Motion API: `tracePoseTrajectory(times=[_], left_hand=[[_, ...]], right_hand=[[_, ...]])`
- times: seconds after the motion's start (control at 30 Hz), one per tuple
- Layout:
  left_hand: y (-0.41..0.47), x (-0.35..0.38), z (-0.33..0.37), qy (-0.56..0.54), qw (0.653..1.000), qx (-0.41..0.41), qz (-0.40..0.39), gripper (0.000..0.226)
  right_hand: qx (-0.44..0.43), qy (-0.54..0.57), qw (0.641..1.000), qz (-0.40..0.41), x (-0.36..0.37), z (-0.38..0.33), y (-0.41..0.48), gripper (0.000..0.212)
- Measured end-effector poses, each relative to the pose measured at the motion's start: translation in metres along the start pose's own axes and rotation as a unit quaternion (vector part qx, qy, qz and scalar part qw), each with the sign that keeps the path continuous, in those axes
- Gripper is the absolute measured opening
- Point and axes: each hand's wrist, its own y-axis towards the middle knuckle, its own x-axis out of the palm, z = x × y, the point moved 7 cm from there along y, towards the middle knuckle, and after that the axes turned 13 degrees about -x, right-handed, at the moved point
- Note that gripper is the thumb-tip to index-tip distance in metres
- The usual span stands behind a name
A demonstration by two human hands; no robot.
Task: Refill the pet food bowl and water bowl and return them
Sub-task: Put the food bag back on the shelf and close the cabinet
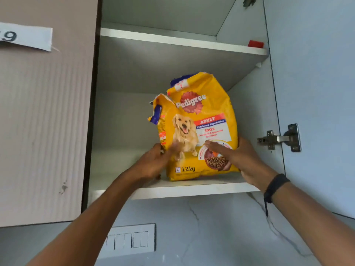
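Observation:
A yellow bag of dog food [196,120] stands upright on the lower shelf [192,191] of an open wall cabinet, its torn top crumpled and folded. My left hand [153,162] holds the bag's lower left edge, thumb across the front. My right hand [240,156] holds the lower right side, its thumb lying over the printed bowl picture. Both arms reach up from below. No food bowl or water bowl is in view.
The open cabinet door [317,93] hangs at the right with a metal hinge [278,139]. A closed door [44,112] with a numbered label is at the left. A small red object [255,44] sits on the upper shelf. A switch panel [130,240] is on the wall below.

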Motion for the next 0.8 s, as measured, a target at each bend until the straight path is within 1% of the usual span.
tracePoseTrajectory(times=[0.03, 0.1, 0.13, 0.17, 0.2, 0.23, 0.27, 0.3, 0.33, 0.37, 0.4, 0.43, 0.47, 0.5, 0.53, 0.57, 0.67, 0.8], left_hand=[[0.0, 0.003, -0.001, 0.039, 0.999, 0.014, -0.006, 0.074], [0.006, 0.004, -0.002, 0.079, 0.997, 0.026, -0.003, 0.071], [0.007, 0.004, -0.002, 0.086, 0.996, 0.031, -0.002, 0.068], [0.008, 0.005, -0.002, 0.094, 0.995, 0.032, -0.001, 0.065], [0.007, 0.005, -0.001, 0.095, 0.995, 0.035, 0.002, 0.064], [0.007, 0.006, -0.001, 0.104, 0.994, 0.034, 0.005, 0.064], [0.006, 0.006, 0.0, 0.112, 0.993, 0.037, 0.008, 0.066], [0.007, 0.007, 0.0, 0.122, 0.992, 0.034, 0.009, 0.069], [0.008, 0.007, -0.001, 0.131, 0.991, 0.034, 0.013, 0.074], [0.007, 0.008, 0.0, 0.141, 0.989, 0.03, 0.013, 0.08], [0.007, 0.008, -0.001, 0.148, 0.989, 0.027, 0.012, 0.084], [0.008, 0.008, -0.001, 0.152, 0.988, 0.026, 0.013, 0.087], [0.008, 0.008, -0.001, 0.155, 0.987, 0.029, 0.017, 0.088], [0.008, 0.008, -0.002, 0.161, 0.986, 0.029, 0.019, 0.088], [0.009, 0.009, -0.002, 0.166, 0.986, 0.03, 0.018, 0.088], [0.009, 0.009, -0.003, 0.172, 0.985, 0.028, 0.014, 0.087], [0.013, 0.01, -0.008, 0.197, 0.98, 0.022, 0.005, 0.081], [0.021, 0.012, -0.016, 0.264, 0.964, 0.014, 0.014, 0.053]], right_hand=[[0.017, -0.012, 1.0, -0.022, 0.004, 0.008, 0.001, 0.048], [0.043, -0.034, 0.997, -0.056, 0.007, 0.017, 0.002, 0.033], [0.045, -0.043, 0.996, -0.066, 0.007, 0.019, 0.003, 0.029], [0.04, -0.054, 0.995, -0.069, 0.006, 0.019, 0.004, 0.035], [0.03, -0.08, 0.994, -0.065, 0.003, 0.018, 0.004, 0.051], [0.012, -0.138, 0.99, -0.041, -0.003, 0.017, 0.005, 0.075], [-0.024, -0.226, 0.974, -0.003, -0.01, 0.011, 0.004, 0.096], [-0.076, -0.317, 0.945, 0.034, -0.014, 0.004, 0.001, 0.107], [-0.148, -0.384, 0.91, 0.059, -0.012, -0.01, -0.005, 0.108], [-0.225, -0.417, 0.878, 0.071, -0.006, -0.027, -0.013, 0.1], [-0.283, -0.429, 0.856, 0.057, 0.005, -0.042, -0.02, 0.084], [-0.306, -0.428, 0.85, 0.014, 0.016, -0.051, -0.025, 0.063], [-0.29, -0.422, 0.857, -0.056, 0.031, -0.053, -0.026, 0.045], [-0.247, -0.422, 0.862, -0.135, 0.044, -0.047, -0.026, 0.036], [-0.204, -0.43, 0.856, -0.202, 0.055, -0.041, -0.025, 0.032], [-0.178, -0.44, 0.846, -0.242, 0.063, -0.037, -0.02, 0.03], [-0.145, -0.461, 0.825, -0.293, 0.075, -0.035, 0.001, 0.029], [-0.072, -0.465, 0.808, -0.354, 0.09, -0.014, 0.026, 0.032]])
